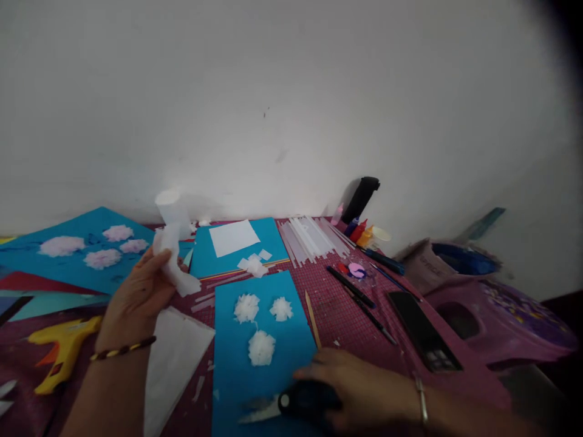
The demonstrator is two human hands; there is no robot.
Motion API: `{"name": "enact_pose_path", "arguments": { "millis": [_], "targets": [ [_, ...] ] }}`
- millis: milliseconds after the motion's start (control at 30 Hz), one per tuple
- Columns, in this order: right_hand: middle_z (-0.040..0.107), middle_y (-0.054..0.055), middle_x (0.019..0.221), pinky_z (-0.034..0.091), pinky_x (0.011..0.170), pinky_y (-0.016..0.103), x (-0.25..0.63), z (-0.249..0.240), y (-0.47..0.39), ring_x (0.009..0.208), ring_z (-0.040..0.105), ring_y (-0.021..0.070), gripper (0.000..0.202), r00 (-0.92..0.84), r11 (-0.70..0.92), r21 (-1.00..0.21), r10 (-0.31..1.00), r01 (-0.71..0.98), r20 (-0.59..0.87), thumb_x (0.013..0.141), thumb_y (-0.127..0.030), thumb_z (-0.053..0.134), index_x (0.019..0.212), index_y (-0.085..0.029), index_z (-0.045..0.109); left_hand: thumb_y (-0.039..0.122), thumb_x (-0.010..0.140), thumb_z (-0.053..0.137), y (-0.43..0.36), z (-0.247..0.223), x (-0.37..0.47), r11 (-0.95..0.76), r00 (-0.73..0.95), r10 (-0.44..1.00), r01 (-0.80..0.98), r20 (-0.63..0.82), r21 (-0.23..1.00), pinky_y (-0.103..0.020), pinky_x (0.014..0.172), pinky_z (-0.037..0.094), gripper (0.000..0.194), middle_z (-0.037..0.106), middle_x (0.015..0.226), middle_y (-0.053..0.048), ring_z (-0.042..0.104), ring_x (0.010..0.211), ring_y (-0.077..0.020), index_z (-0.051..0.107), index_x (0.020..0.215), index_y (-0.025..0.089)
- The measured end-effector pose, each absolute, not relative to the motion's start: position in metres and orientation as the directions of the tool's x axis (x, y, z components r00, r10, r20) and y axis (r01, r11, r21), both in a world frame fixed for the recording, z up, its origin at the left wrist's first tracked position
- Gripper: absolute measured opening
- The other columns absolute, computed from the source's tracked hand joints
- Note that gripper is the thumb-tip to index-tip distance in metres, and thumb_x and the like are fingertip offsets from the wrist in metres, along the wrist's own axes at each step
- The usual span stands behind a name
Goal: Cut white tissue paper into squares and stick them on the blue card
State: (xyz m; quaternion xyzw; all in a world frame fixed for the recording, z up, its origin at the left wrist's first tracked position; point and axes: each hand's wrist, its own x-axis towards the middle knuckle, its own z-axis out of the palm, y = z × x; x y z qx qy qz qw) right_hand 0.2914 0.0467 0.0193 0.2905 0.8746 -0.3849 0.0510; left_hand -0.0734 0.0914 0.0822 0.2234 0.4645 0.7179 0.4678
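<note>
My left hand (pixel 148 276) is closed on a folded strip of white tissue paper (pixel 175 267), raised over the left part of the table. My right hand (pixel 350 388) grips a pair of dark-handled scissors (pixel 268 409), smeared by motion, low over the blue sheet. The scissors' blades point left and look slightly apart. On that blue sheet (pixel 228 382) sit three fluffy white paper flowers, one of them the lowest flower (pixel 262 348). White paper (pixel 175 364) lies beneath my left forearm.
A yellow glue gun (pixel 66 349) lies at left, near a blue sheet with pinkish flowers (pixel 102 256). Behind are white squares (pixel 254 265) and glue sticks (pixel 314 237). Paint bottles (pixel 359 230), brushes, a pencil (pixel 313 318) and a phone (pixel 423 331) lie right. A pink stool (pixel 501 321) stands beyond.
</note>
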Motion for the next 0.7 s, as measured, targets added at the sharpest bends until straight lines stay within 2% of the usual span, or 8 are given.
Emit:
{"name": "enact_pose_path", "arguments": {
  "millis": [133,233,300,433,533,700],
  "targets": [
    [0.06,0.003,0.1,0.044,0.068,0.025,0.302,0.018,0.063,0.083,0.058,0.0172,0.066,-0.768,0.028,-0.845,0.435,0.533,-0.47,0.064,-0.023,0.07,0.127,-0.029,0.053,0.007,0.076,0.065,0.108,0.07,-0.081,-0.085,-0.363,0.923,-0.51,-0.125,0.856,-0.014,0.057,0.049,0.025,0.066,0.065,0.009,0.06,0.055,-0.0064,0.062,0.098,0.019],
    [0.058,0.005,0.099,0.045,0.072,0.027,0.295,0.026,0.081,0.089,0.058,0.0189,0.075,-0.792,-0.233,-0.9,0.429,0.368,-0.435,0.069,-0.037,0.072,0.137,-0.027,0.042,0.01,0.06,0.079,0.119,0.058,-0.07,-0.013,-0.278,0.95,-0.492,-0.143,0.87,-0.016,0.052,0.05,0.04,0.069,0.064,0.004,0.06,0.052,-0.0098,0.066,0.098,0.017],
    [0.058,0.006,0.099,0.044,0.081,0.033,0.284,0.033,0.096,0.093,0.058,0.0202,0.076,-0.81,-0.27,-0.924,0.455,0.272,-0.371,0.074,-0.048,0.069,0.14,-0.025,0.038,0.011,0.056,0.082,0.124,0.051,-0.057,0.048,-0.226,0.958,-0.48,-0.177,0.876,-0.018,0.051,0.05,0.048,0.072,0.071,0.001,0.062,0.054,-0.0119,0.067,0.102,0.017],
    [0.058,0.006,0.095,0.042,0.087,0.041,0.26,0.035,0.128,0.089,0.058,0.022,0.084,-0.821,-0.244,-0.957,0.507,0.157,-0.264,0.064,-0.061,0.073,0.135,-0.024,0.045,0.017,0.058,0.083,0.128,0.035,-0.039,0.187,-0.115,0.958,-0.44,-0.262,0.878,-0.022,0.052,0.052,0.051,0.075,0.083,-0.003,0.066,0.059,-0.0156,0.068,0.107,0.02],
    [0.057,0.003,0.089,0.044,0.081,0.039,0.243,0.024,0.148,0.079,0.057,0.0193,0.085,-0.815,-0.285,-0.954,0.528,0.096,-0.239,0.058,-0.063,0.076,0.128,-0.022,0.052,0.023,0.062,0.082,0.132,0.023,-0.035,0.264,-0.006,0.956,-0.419,-0.294,0.868,-0.028,0.057,0.054,0.055,0.076,0.09,-0.007,0.068,0.064,-0.021,0.066,0.115,0.021],
    [0.055,0.001,0.083,0.041,0.069,0.029,0.232,0.012,0.169,0.07,0.052,0.0137,0.077,-0.83,-0.318,-0.946,0.509,0.065,-0.228,0.062,-0.063,0.074,0.124,-0.02,0.057,0.026,0.062,0.083,0.141,0.011,-0.035,0.331,-0.01,0.931,-0.394,-0.364,0.858,-0.03,0.063,0.054,0.061,0.075,0.089,-0.006,0.069,0.07,-0.0212,0.063,0.119,0.023]
  ]
}}
